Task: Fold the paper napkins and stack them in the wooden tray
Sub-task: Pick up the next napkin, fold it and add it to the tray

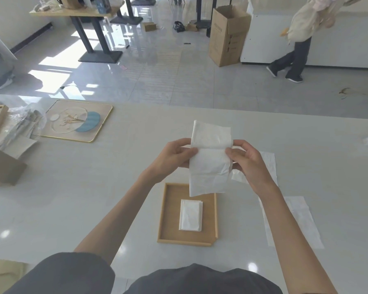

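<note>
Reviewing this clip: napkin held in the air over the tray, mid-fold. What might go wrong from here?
1. The napkin is pinched only at its edges by the left hand and right hand, unsupported, so the fold may come out skewed.
2. Its lower half hangs over the tray and could brush the folded stack out of line when lowered.

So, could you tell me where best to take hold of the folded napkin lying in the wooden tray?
I would pinch the folded napkin across its two long edges, coming straight down from above. It lies flat in the middle of the wooden tray, with bare floor on both sides for the fingers, while the raised rim would likely block a sideways approach.
</note>
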### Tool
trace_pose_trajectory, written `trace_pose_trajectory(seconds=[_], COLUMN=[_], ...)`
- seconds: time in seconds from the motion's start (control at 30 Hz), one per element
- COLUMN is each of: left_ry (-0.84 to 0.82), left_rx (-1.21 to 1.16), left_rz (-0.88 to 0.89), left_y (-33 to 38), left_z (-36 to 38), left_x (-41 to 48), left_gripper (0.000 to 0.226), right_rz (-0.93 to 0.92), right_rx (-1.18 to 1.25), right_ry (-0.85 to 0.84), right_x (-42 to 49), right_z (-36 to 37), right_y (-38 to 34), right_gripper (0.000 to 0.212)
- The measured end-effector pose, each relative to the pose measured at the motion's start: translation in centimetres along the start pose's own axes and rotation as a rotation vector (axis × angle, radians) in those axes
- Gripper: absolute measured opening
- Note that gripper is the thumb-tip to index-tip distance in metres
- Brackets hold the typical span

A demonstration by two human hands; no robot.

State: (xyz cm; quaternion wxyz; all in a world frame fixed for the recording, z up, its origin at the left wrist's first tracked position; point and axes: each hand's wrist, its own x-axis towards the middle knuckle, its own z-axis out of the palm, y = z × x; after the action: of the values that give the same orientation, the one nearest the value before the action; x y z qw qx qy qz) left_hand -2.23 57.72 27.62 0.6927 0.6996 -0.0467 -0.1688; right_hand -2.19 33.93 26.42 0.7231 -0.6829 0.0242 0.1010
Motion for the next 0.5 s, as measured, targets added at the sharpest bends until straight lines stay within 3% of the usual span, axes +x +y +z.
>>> trace_pose_trajectory(seconds=[0.13, 0.3, 0.5], left_ry=[-0.040, -0.021, -0.007], left_rx=[-0.046, -0.164, -0.376], left_rz=[0.040, 0.081, 0.021], left_y=[-0.20, -0.31, -0.29], left_z=[0.07, 0.42, 0.83], left_x=[0.05, 0.26, 0.64], left_gripper=[0.025, 0.027, 0.033], right_rz=[-0.079, -0.218, -0.332], right_rx=[0.020, -0.059, -0.152], right_ry=[0.007, 0.087, 0.145], right_x=[-0.08, -0.06, -0.02], right_z=[-0.07, -0.13, -0.69], right_y=[-0.15, -0.30, -0.77], right_gripper=[0.018, 0.056, 0.047])
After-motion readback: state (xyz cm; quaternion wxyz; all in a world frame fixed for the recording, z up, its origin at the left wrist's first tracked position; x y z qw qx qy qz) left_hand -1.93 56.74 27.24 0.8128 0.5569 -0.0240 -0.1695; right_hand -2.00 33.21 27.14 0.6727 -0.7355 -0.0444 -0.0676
